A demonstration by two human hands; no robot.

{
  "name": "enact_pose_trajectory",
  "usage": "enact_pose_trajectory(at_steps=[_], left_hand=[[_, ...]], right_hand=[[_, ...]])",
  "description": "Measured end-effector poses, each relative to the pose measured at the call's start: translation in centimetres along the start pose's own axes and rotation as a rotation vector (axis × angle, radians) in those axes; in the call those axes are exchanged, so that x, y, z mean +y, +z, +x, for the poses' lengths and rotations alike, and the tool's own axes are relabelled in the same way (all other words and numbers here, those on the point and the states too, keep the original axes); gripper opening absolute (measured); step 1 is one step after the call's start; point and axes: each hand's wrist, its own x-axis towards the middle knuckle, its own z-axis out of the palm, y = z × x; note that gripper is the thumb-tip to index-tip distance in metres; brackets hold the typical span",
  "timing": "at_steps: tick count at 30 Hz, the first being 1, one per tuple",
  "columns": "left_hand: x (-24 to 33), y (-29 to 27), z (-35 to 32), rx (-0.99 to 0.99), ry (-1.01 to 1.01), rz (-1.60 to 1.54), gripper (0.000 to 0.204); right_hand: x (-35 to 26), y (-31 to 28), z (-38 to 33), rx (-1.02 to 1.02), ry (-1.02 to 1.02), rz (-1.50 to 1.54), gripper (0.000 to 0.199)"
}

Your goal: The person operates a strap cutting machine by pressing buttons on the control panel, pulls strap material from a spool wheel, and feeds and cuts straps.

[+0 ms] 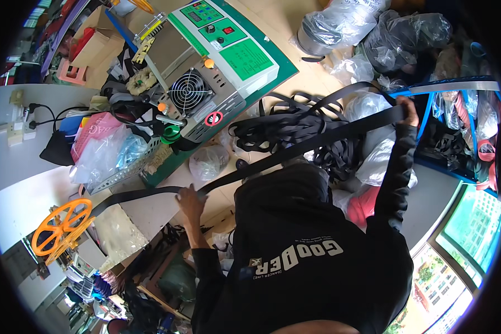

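A long, flat black webbing strap (300, 149) stretches diagonally in front of my dark top. My right hand (409, 111), raised at the right with the arm extended, is closed round the strap's upper part. Lower at the left, my left hand (190, 204) has its fingers round the same strap. Beyond this hand, the band runs left toward an orange spoked reel (62, 228). Past my right hand, a loop of black webbing bends back toward a loose heap of black webbing (286, 123) on the floor.
A white-and-green machine (222, 42) with a fan stands on a green-topped table (286, 68) ahead. Plastic-wrapped bundles (339, 28) lie at the far right, near a blue metal rack (428, 111). Bagged goods (108, 145) sit left of the machine.
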Motion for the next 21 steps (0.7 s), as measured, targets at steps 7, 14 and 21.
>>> enact_pose_trajectory(at_steps=[7, 14, 21], left_hand=[[18.5, -7.5, 5.6, 0.332, 0.614, -0.607, 0.078], [22.7, -9.8, 6.8, 0.303, 0.754, -0.488, 0.046], [10.3, -5.6, 4.8, 0.243, 0.437, -0.063, 0.034]], right_hand=[[-17.3, 12.1, -2.0, -0.393, -0.394, -0.227, 0.047], [-19.9, 16.3, -5.6, -0.409, -0.424, -0.252, 0.042], [-2.5, 5.5, -7.5, -0.154, 0.130, -0.548, 0.046]])
